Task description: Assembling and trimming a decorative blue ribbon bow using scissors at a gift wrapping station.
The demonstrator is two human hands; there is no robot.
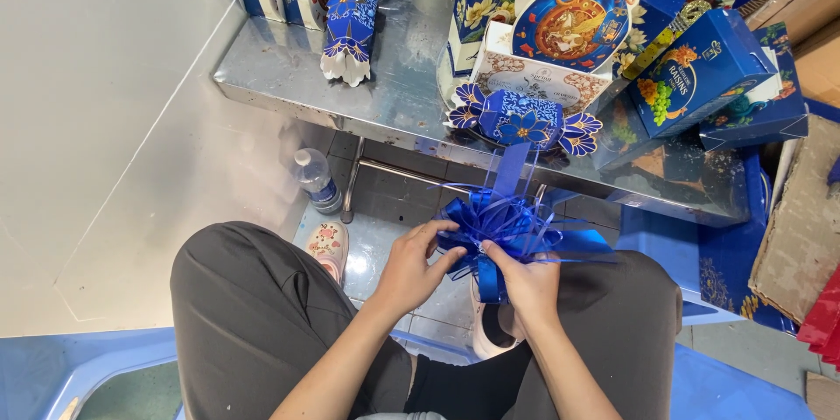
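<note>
Steel desk [385,96] ahead of us carries blue gift boxes [700,79] and candy-shaped boxes [523,120]; a water bottle [317,180] stands on the floor beneath. Over our lap, our left hand [411,267] and right hand [529,280] both pinch a blue ribbon bow [499,220], just below the desk edge.
</note>
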